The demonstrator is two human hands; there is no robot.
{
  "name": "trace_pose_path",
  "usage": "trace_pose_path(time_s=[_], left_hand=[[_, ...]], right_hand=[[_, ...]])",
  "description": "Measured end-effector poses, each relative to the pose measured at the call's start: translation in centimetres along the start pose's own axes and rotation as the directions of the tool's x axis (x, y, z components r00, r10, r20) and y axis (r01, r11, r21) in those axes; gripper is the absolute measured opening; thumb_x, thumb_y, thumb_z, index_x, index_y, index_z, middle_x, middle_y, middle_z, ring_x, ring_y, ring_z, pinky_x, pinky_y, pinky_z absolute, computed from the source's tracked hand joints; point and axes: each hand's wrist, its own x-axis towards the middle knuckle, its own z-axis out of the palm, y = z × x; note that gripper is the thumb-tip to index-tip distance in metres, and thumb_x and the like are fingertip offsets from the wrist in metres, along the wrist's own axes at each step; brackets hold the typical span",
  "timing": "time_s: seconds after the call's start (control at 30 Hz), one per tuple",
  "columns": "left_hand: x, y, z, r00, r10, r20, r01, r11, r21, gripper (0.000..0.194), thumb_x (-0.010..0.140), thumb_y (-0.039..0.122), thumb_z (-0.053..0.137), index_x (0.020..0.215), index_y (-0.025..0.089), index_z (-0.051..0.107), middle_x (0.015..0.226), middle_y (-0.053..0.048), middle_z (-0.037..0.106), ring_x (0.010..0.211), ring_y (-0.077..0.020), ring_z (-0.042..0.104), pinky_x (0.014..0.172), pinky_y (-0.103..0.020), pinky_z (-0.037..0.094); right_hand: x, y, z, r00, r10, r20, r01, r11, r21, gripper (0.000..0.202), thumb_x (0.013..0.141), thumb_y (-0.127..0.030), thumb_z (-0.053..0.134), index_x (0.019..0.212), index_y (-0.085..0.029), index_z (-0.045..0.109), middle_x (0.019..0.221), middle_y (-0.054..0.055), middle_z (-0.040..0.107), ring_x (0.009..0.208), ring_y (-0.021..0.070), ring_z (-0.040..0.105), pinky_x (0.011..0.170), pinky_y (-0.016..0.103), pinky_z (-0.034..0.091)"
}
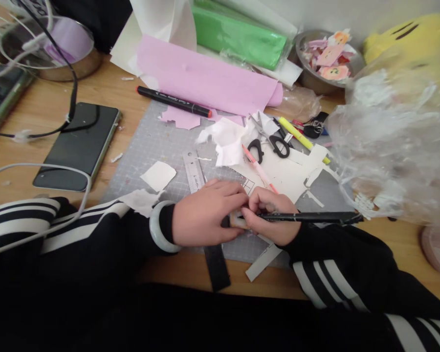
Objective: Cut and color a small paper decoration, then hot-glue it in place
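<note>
My right hand [273, 215] grips a long, thin black pen [311, 216] that lies nearly level, its end pointing right. The pen's tip is hidden between the two hands. My left hand [209, 212] is closed with its fingers curled against the right one, around a small pale piece [237, 220] with a dark end, mostly covered. Beneath the left hand lies a metal ruler [193, 168], and a dark flat strip [217, 269] sticks out below that hand. White card [286, 168] with drawn lines rests just beyond the right hand.
On the grey cutting mat [132, 161] lie scissors [267, 139], a pink pencil-like stick [259, 168], a yellow highlighter [300, 134], a black marker [174, 101] and paper scraps. Phone [78, 146] and cables are left; clear plastic bags [392, 142] and a metal bowl [304, 63] right.
</note>
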Motion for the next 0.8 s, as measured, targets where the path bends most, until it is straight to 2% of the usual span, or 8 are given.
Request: trace_pose_path(time_s=[0.2, 0.37, 0.53, 0.67, 0.8], left_hand=[[0.0, 0.0, -0.1, 1.0, 0.003, 0.007, -0.003, 1.0, 0.0, 0.027, 0.075, 0.028, 0.06, 0.099, 0.016, 0.058, 0.106, -0.007, 0.057, 0.1, -0.0231, 0.052, 0.088, -0.039, 0.038], [0.02, 0.02, -0.07, 1.0, 0.006, -0.001, -0.006, 1.0, 0.016, 0.03, 0.076, 0.031, 0.061, 0.103, 0.016, 0.057, 0.103, -0.006, 0.058, 0.098, -0.0226, 0.052, 0.084, -0.037, 0.038], [-0.01, 0.02, -0.1, 1.0, -0.001, -0.003, 0.001, 1.0, 0.011, 0.026, 0.077, 0.031, 0.059, 0.099, 0.017, 0.057, 0.103, -0.007, 0.057, 0.097, -0.0222, 0.053, 0.085, -0.037, 0.038], [-0.05, 0.04, -0.18, 1.0, -0.004, 0.012, 0.004, 1.0, -0.001, 0.024, 0.075, 0.027, 0.059, 0.096, 0.017, 0.058, 0.104, -0.007, 0.057, 0.098, -0.0229, 0.052, 0.086, -0.038, 0.038], [-0.03, 0.03, -0.15, 1.0, 0.01, -0.001, -0.01, 1.0, 0.003, 0.026, 0.077, 0.029, 0.059, 0.1, 0.018, 0.056, 0.104, -0.006, 0.058, 0.099, -0.0224, 0.052, 0.086, -0.037, 0.037]], right_hand=[[0.1, -0.09, 0.06, 1.0, -0.021, -0.005, 0.021, 0.999, -0.033, 0.02, 0.069, -0.019, 0.051, 0.058, -0.021, 0.035, 0.046, -0.007, 0.039, 0.043, 0.0067, 0.037, 0.043, 0.02, 0.03], [-0.07, 0.16, 0.07, 0.999, 0.011, -0.049, -0.012, 1.0, -0.026, 0.019, 0.072, -0.022, 0.05, 0.061, -0.021, 0.036, 0.046, -0.007, 0.04, 0.043, 0.0072, 0.038, 0.044, 0.02, 0.031], [-0.12, 0.28, -0.01, 1.0, -0.006, -0.005, 0.006, 1.0, -0.011, 0.021, 0.075, -0.024, 0.054, 0.062, -0.021, 0.038, 0.047, -0.007, 0.041, 0.044, 0.0068, 0.039, 0.045, 0.02, 0.032], [0.0, 0.18, 0.01, 0.999, -0.045, 0.01, 0.046, 0.997, -0.069, 0.021, 0.07, -0.019, 0.055, 0.059, -0.02, 0.037, 0.047, -0.007, 0.04, 0.044, 0.0056, 0.035, 0.044, 0.019, 0.03], [0.02, 0.2, 0.06, 0.999, -0.028, -0.043, 0.026, 0.998, -0.056, 0.02, 0.07, -0.019, 0.051, 0.059, -0.021, 0.035, 0.046, -0.007, 0.039, 0.044, 0.0066, 0.036, 0.044, 0.02, 0.03]])
